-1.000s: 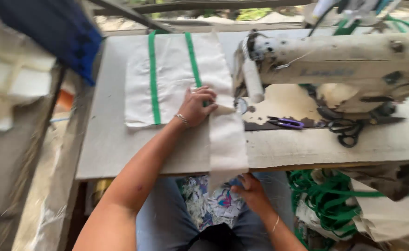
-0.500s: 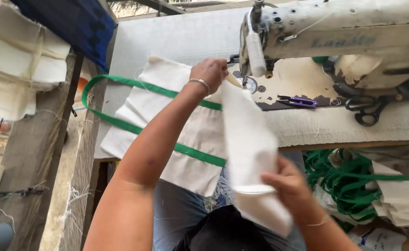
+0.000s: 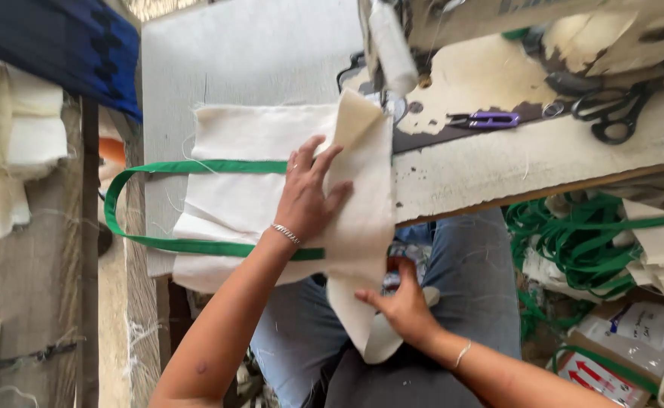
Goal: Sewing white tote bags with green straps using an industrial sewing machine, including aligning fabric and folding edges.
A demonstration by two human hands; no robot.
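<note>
Head view, left to right: we see a stack of cream cloth [image 3: 3, 143] at the far left, then the grey table [image 3: 256, 53] with a cream canvas bag piece [image 3: 234, 196] lying on it, its green strap [image 3: 196, 166] looping off the table's left edge. The strap looks already joined to the canvas, so we judge that part done; the folded cream panel [image 3: 366, 189] lies just beside the sewing machine [image 3: 453, 23] but not under its needle, so any seam there looks not yet sewn. Our left hand [image 3: 309, 196] lies flat on the canvas and the fold, fingers [image 3: 324, 162] spread wide and pressing, gripping nothing. Lower, our right hand [image 3: 400, 306] holds the hanging tail of the panel above our lap, thumb and fingers closed lightly around its edge. Further right on the machine bed lie purple thread snips [image 3: 491, 119] and black scissors [image 3: 611, 113]. Below, a tangle of green webbing [image 3: 574, 242] sits by more cut pieces.
</note>
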